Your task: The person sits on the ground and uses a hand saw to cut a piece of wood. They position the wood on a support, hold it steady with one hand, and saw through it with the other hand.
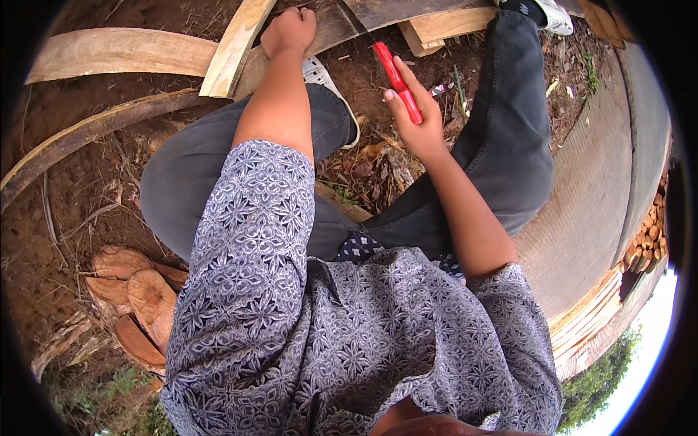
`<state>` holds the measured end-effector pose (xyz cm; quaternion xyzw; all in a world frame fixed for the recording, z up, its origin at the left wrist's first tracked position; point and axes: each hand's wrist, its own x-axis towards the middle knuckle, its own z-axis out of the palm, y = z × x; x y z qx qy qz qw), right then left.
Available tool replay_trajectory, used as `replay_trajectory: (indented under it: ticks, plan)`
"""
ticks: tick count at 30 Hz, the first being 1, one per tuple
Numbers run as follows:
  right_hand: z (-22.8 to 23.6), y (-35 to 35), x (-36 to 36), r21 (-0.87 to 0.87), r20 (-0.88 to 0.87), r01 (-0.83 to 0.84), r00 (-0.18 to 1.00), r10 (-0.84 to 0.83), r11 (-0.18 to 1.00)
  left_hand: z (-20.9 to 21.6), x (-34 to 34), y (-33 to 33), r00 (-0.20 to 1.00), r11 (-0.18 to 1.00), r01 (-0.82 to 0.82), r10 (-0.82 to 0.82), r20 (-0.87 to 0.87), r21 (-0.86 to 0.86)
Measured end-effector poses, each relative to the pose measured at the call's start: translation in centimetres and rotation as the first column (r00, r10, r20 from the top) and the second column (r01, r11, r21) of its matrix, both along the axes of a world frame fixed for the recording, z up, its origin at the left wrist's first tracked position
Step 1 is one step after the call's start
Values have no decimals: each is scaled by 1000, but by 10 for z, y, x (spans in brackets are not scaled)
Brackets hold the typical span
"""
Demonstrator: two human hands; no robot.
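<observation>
My left hand (289, 33) is closed at the upper middle, its fingers curled over a dark wooden plank (336, 30) that crosses the top of the view. In my right hand (422, 120) is the red handle of a saw (392, 73). Its thin dark blade runs up and left from the handle to the plank, seen almost edge-on. The blade's far end passes out of view. Both my legs are bent and spread, with the plank beyond my left shoe (331, 94).
A pale board (236, 47) leans beside my left hand, over a curved plank (123, 52). A light wood block (443, 27) lies under the dark plank. Cut wood rounds (149, 298) sit at lower left. Grey sheeting (589, 189) and stacked wood (647, 236) stand at right.
</observation>
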<state>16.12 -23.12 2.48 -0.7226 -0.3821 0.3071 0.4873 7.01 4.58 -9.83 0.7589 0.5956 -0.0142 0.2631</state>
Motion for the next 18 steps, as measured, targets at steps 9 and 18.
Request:
replay_trajectory:
  ticks: [9, 18]
  plan:
    - [114, -60, -18, -197, 19, -12, 1000, 16, 980, -10, -3, 1, 1000, 999, -7, 6, 18, 38]
    - [16, 44, -18, -13, -44, 120, 992, -120, 993, 6, 6, 5, 999, 998, 43, -42, -33, 41]
